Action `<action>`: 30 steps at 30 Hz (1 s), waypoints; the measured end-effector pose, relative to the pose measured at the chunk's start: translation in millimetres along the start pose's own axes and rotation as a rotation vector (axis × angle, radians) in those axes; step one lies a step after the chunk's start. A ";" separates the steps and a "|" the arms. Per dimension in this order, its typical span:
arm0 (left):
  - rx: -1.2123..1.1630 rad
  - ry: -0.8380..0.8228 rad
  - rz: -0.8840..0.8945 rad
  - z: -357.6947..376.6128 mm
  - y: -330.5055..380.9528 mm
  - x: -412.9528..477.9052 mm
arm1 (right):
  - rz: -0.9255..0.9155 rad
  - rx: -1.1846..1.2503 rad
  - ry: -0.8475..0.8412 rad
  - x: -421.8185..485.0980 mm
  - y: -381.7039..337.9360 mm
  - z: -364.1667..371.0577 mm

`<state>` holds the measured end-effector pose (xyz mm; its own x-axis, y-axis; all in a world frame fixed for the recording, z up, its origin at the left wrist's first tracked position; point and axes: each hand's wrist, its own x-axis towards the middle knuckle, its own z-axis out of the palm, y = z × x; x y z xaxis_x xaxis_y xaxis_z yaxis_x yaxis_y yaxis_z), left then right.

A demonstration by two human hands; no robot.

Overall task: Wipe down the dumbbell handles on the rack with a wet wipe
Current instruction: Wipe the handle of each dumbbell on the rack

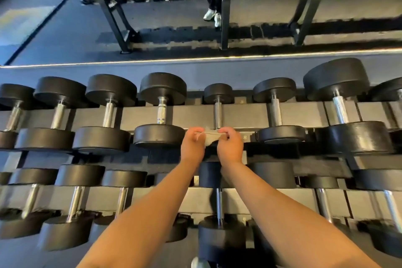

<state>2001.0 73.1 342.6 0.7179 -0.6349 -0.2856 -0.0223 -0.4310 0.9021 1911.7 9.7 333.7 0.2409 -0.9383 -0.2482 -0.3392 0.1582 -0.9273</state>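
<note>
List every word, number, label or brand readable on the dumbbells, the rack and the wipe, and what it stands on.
None: no text is readable in this view.
dumbbells: black ends show no weight numbers from this angle.
rack: its rail shows no label.
wet wipe, held between left hand and right hand: no print visible.
far rack: blurred, nothing legible.

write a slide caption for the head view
Left hand and right hand pinch a wet wipe in front of the small dumbbell on the rack.
</note>
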 end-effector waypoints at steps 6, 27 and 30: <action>-0.037 0.031 -0.059 23.4 4.2 51.6 | 0.026 -0.012 -0.058 55.9 6.3 0.9; -0.070 0.029 -0.139 95.8 5.9 175.3 | -0.011 0.034 -0.121 164.7 18.3 35.3; -0.080 0.083 -0.181 110.6 5.6 179.8 | -0.019 0.026 -0.197 171.4 21.2 36.2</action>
<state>2053.0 -114.4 260.6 0.7603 -0.4953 -0.4204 0.1652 -0.4784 0.8625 1978.8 -136.6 261.4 0.4210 -0.8634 -0.2779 -0.3101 0.1509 -0.9386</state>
